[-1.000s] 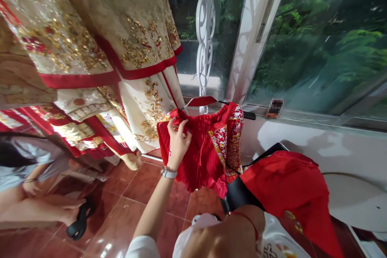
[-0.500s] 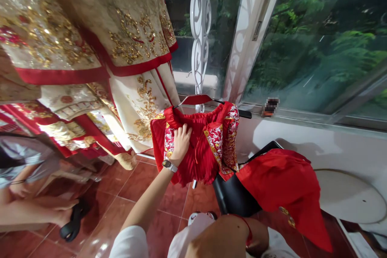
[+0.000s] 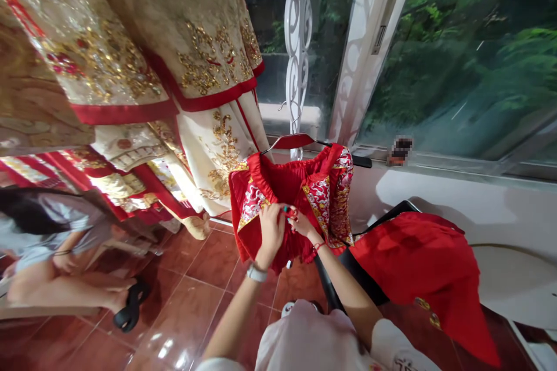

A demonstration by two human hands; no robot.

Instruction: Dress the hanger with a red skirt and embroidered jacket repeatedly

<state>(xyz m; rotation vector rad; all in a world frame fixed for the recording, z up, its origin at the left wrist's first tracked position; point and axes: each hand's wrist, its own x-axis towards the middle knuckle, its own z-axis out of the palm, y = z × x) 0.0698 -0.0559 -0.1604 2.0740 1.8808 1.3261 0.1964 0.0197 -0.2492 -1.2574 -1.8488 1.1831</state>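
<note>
A red blouse [image 3: 322,185] with patterned silver-and-gold panels hangs in front of me on a clothes hanger [image 3: 292,141]. My left hand [image 3: 272,225], a watch strap on its wrist, is closed on the front edge of the blouse at mid-chest. Close beside it, my right hand [image 3: 301,225] pinches at the front of the same blouse, fingers bent together. A ring and a small green spot show near those fingertips. Whether a thin tie cord lies between the fingers is too small to tell.
Cream and gold sequined garments [image 3: 209,64] hang on the left. A red cloth [image 3: 426,266] lies over a black chair [image 3: 337,272] on the right. A white scrolled metal post [image 3: 297,35] stands before the window. Another person [image 3: 52,237] sits at the left.
My right hand has come up from below to the blouse front. My left hand has shifted from the collar down to mid-chest, folding the left panel. The view has turned slightly left.
</note>
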